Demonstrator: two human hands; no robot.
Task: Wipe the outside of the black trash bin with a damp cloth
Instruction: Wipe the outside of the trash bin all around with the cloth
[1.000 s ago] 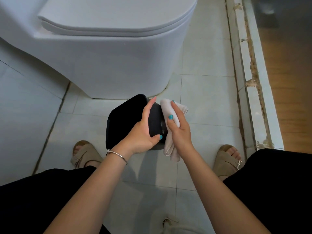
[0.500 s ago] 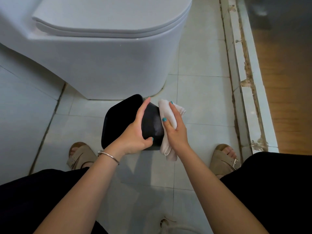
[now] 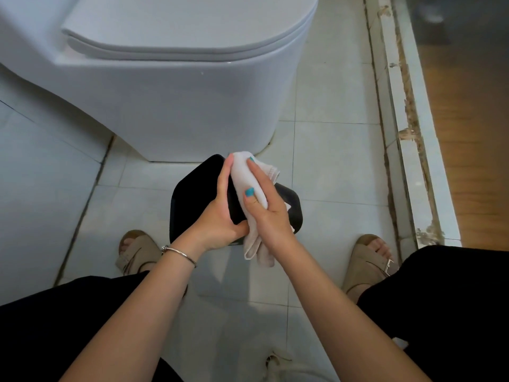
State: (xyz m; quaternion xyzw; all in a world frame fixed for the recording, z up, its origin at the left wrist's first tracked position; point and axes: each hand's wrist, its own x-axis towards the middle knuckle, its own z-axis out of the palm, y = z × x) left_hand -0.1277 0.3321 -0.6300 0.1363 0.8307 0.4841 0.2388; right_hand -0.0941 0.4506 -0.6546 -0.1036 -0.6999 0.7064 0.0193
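The toilet (image 3: pixel 176 86) fills the top of your view and the tiled floor (image 3: pixel 338 166) runs under everything, with your sandalled feet (image 3: pixel 137 250) planted to either side so you can crouch over the work. The black trash bin (image 3: pixel 192 199) sits between your knees, just in front of the toilet base and tilted toward you, which brings its side wall up where you can reach it. Your left hand (image 3: pixel 217 219) wraps around the bin, fingers curled over it, probably to steady it against the rubbing. Your right hand (image 3: pixel 265 213) presses the cloth (image 3: pixel 248 183) flat onto the bin's upper side, thumb pinching the fabric so it cannot slip, while the loose end hangs below your wrist.
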